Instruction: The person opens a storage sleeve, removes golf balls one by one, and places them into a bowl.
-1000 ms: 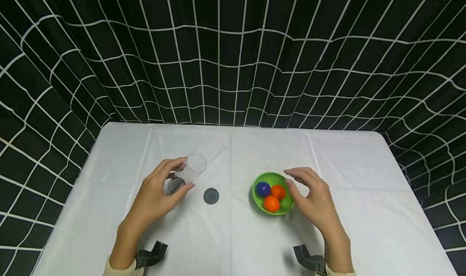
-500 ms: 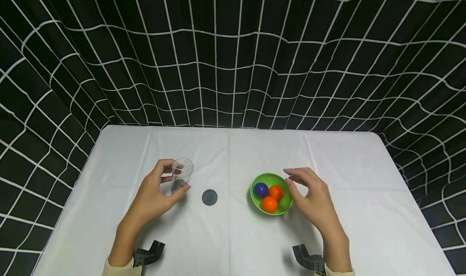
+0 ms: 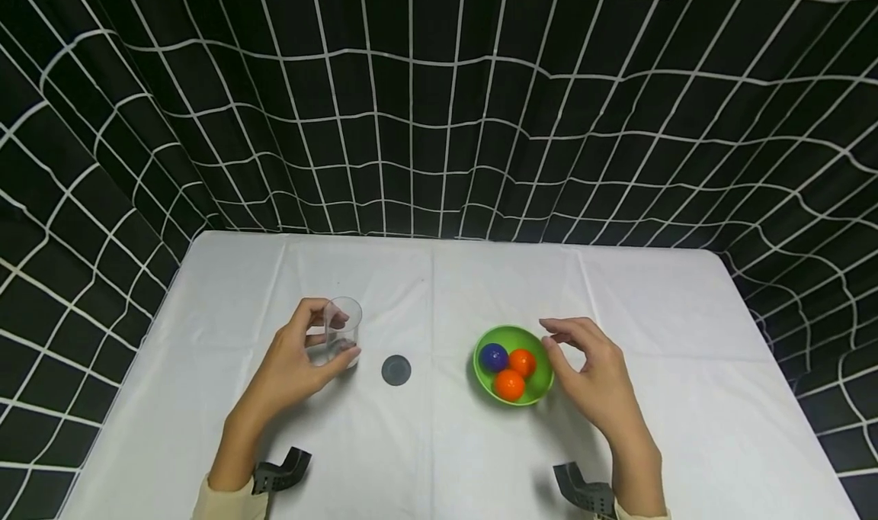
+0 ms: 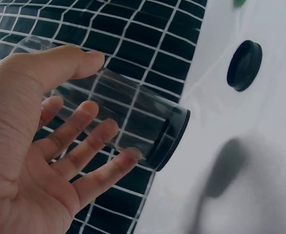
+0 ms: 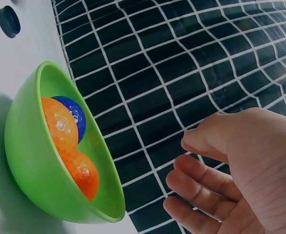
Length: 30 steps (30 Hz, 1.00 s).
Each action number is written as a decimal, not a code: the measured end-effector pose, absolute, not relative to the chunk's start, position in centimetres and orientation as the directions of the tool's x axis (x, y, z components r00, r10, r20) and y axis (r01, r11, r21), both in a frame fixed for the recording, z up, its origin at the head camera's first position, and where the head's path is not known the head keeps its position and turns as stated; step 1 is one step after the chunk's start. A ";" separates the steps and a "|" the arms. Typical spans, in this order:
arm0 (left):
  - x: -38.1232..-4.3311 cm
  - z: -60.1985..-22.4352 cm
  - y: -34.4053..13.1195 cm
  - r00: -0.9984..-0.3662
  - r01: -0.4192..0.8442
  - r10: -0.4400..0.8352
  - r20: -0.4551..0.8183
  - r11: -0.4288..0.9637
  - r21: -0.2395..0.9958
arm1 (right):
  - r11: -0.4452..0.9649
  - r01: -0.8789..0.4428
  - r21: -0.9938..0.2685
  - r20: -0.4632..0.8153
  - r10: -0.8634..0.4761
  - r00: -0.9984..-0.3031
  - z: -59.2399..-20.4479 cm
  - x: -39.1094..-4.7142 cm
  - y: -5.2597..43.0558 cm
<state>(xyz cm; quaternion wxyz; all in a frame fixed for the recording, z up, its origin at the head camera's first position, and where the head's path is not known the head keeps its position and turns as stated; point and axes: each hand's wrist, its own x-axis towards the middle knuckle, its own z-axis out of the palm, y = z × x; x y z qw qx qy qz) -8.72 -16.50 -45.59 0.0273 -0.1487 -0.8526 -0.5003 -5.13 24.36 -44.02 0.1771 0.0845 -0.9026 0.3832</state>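
Observation:
A clear cylindrical container (image 3: 343, 325) with a dark base (image 4: 170, 144) stands nearly upright in my left hand (image 3: 295, 367). Thumb and fingertips hold its sides; its round mouth faces up. Whether its base touches the table is hard to tell. Just right of it, a dark round lid (image 3: 396, 370) lies on the white cloth. Farther right, a green bowl (image 3: 480, 386) contains a blue ball (image 3: 494, 357) and two orange balls (image 3: 510, 385). My right hand (image 3: 593, 367) hovers beside the bowl's right rim, fingers loosely bent, holding nothing.
A white cloth covers the table (image 3: 439, 459). Black curtain with white netting (image 3: 439, 123) hangs behind the table and along both sides. Dark wrist mounts (image 3: 281, 470) are strapped at both wrists.
My left hand has turned the container from a rightward tilt to nearly upright, its mouth shifting left. During the last half second it barely moves. My right hand stays almost still beside the bowl.

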 end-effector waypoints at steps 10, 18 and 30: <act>-9.0 -46.5 -16.7 -0.962 0.225 0.242 0.128 0.431 0.874 | 0.725 -0.252 -0.641 0.380 0.015 -0.925 -43.9 -5.0 24.9; -9.3 -47.2 -17.0 -0.956 0.215 0.275 0.105 0.409 0.887 | 0.735 -0.244 -0.633 0.370 0.009 -0.929 -44.1 -5.1 25.0; -9.7 -48.8 -17.6 -0.962 0.135 0.272 0.028 0.386 0.912 | 0.735 -0.227 -0.639 0.335 0.000 -0.942 -44.1 -5.0 25.0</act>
